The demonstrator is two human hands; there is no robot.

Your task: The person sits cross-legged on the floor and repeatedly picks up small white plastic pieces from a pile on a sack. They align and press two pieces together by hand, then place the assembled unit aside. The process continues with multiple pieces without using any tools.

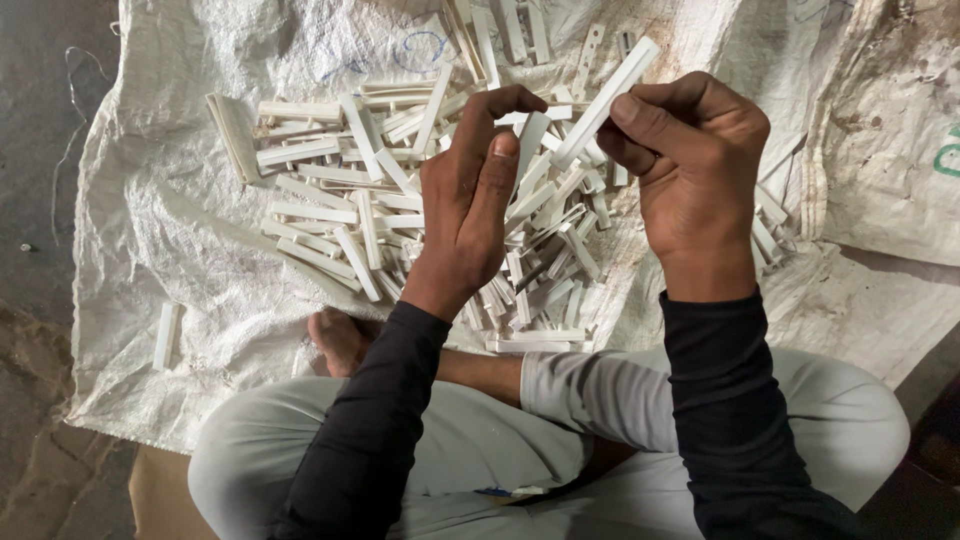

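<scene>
The right hand (695, 165) is closing around one long white plastic strip (606, 102), pinching it between the thumb and curled fingers. The strip is tilting up toward one o'clock, its far end rising above the hand. The left hand (470, 200) is sitting just beside it at nine o'clock, fingers curling inward with the index finger and thumb pinching a shorter white piece (531, 135) that is pointing down toward the heap; how firmly it is gripping is hard to tell. Both arms are wearing dark long sleeves (725, 400).

Beneath and beyond the hands, a loose pile of similar white strips (340, 200) is lying scattered, spreading from the centre toward ten and twelve o'clock. The pile is resting on a pale woven sack (170, 230) spread flat over the floor (40, 180). One stray strip (166, 335) is lying apart from the heap near the sack's edge at eight o'clock.

At six o'clock the person is sitting cross-legged in light grey trousers (480, 460), with a bare foot (340, 340) touching the sack just below the pile. A second stained sack (890, 130) is overlapping the first at three o'clock.
</scene>
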